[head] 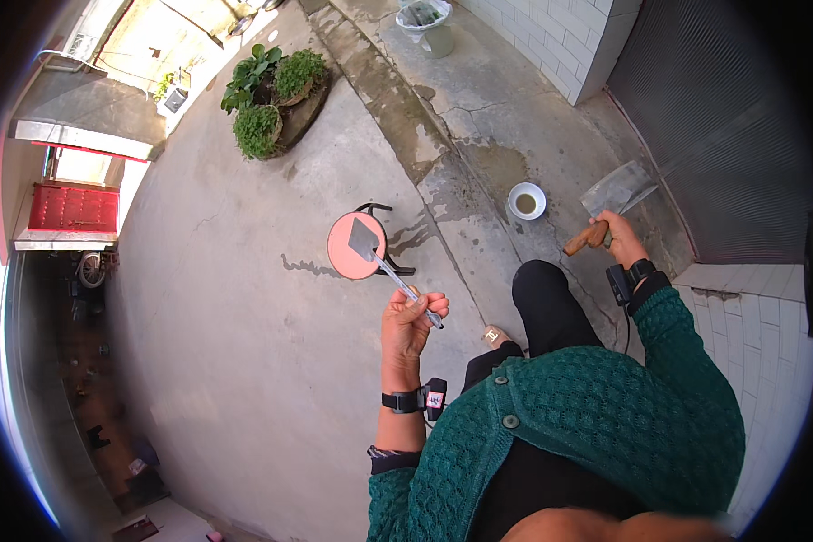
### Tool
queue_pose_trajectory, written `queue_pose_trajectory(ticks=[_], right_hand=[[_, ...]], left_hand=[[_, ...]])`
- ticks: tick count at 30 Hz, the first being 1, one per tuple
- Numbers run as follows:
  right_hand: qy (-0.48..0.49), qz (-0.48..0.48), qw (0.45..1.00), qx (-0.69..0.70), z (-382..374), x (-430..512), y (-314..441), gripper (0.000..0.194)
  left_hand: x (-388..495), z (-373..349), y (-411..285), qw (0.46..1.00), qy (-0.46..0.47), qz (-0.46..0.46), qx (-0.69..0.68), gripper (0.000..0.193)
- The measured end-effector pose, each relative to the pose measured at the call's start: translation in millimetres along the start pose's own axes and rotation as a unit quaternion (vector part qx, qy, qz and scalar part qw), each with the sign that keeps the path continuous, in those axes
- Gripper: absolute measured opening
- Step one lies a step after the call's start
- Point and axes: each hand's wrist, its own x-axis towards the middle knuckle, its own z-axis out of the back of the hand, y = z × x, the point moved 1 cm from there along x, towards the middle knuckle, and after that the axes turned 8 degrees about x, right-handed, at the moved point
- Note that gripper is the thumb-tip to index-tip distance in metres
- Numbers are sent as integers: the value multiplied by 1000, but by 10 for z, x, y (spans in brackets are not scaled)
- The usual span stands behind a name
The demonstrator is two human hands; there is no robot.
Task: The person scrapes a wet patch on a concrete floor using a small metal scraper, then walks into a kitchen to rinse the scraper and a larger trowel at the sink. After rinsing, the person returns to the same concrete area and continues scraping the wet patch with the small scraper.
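Observation:
My left hand (pixel 413 315) grips the handle of a small metal trowel (pixel 364 238), whose pointed blade shows over the pink round top of a stool (pixel 339 254) with dark legs. Whether the blade touches the stool cannot be told. My right hand (pixel 618 238), farther right, is closed on a brown object (pixel 585 238), perhaps a wooden handle or a root. A clear plastic bag or sheet (pixel 620 188) lies just beyond that hand; whether the hand holds it too is unclear. Left of the bag, a white bowl (pixel 527 201) with murky brownish liquid stands on the concrete.
Potted green plants (pixel 257 131) stand on the concrete at the upper left. A lined bucket (pixel 437 40) is at the top, near a white tiled wall (pixel 549 40). A ribbed grey door or panel (pixel 718 135) is at the right. A step edge (pixel 440 129) and wet patches cross the ground.

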Motion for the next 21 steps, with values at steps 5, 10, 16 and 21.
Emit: queue_pose_trajectory(ticks=[5,10,16,21], right_hand=[[-51,-56,995,68,217,198,-307,20],[-78,-73,993,44,392,450,-779,27],[-126,-58,971,194,481,741,-1475,30],[-122,-28,970,206,219,838,-1578,26]], left_hand=[[293,-122,-372,998,25,32,53,6],[793,13,-509,995,61,15,81,5],[1473,-113,-786,982,115,57,139,8],[2298,-787,-1438,956,149,100,231,12]])
